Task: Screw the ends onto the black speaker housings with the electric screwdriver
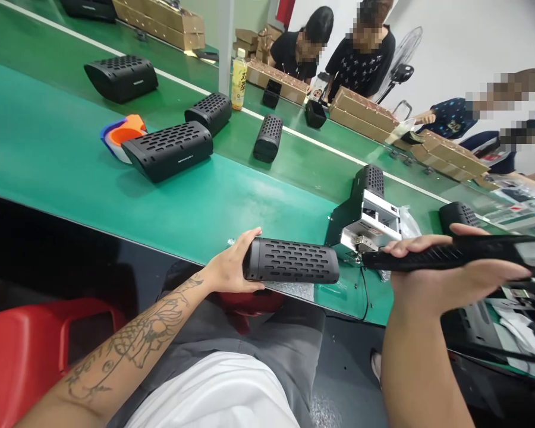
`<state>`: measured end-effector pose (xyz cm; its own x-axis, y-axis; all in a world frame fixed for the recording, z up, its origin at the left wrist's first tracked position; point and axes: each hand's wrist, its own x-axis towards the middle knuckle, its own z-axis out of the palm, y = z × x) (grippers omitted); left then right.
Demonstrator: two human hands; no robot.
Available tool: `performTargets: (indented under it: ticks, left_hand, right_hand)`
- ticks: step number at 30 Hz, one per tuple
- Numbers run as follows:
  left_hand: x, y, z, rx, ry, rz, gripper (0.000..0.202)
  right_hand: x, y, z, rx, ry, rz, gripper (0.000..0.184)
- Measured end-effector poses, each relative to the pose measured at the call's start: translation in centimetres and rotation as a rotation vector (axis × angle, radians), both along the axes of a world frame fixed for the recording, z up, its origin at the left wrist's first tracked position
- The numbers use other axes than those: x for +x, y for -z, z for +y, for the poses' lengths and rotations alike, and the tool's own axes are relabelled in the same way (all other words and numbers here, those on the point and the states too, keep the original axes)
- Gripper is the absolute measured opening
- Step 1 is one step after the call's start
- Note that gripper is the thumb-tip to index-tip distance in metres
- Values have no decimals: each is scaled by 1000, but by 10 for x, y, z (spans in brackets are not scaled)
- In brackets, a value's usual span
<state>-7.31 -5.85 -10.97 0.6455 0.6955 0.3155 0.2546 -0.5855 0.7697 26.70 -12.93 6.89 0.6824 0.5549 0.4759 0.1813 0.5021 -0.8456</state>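
My left hand (pixel 234 267) grips one end of a black housing with slotted holes (pixel 299 261), at the table's front edge. It resembles a speaker case, and its slotted face is turned up. In my right hand (pixel 423 273) lies a black electric screwdriver (pixel 446 252), held level. Its tip points left and reaches the front of a small black-and-white screw feeder (pixel 369 226). Whether a screw sits on the tip is too small to tell. Behind the feeder stands another slotted housing (pixel 369 178).
Several like housings (pixel 172 148) stand on the green table (pixel 49 142), one beside an orange and blue tape roll (pixel 125 134). A yellow drink bottle (pixel 239 80) is near a white post. People work behind cardboard trays (pixel 361 113) opposite. A red stool (pixel 22 351) is at left.
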Motion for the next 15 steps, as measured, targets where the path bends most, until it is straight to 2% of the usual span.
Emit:
performTargets:
  ticks: [2,3,5,8,11,15]
  left_hand:
    - [1,-2,0,-12,5,-10,145]
    - [2,-3,0,-18,10,-18,141]
    - [3,-5,0,-22,18,-41,136]
    - [5,-6,1,-23,17,-83,132]
    - [7,-5,1,-44,15,-116,129]
    - [8,-3,0,-75,7,-139,127]
  right_hand:
    - [-29,-7,-11,99,-104,-75,70]
    - [-44,-8,-16,112,-206,-106,71]
    - [-75,-8,-22,102,-385,-109,73]
    - [-117,-2,-20,96,-553,-114,69]
    - [-144,7,-7,68,-618,-133,66]
    - [-157,21,6,45,-650,-110,65]
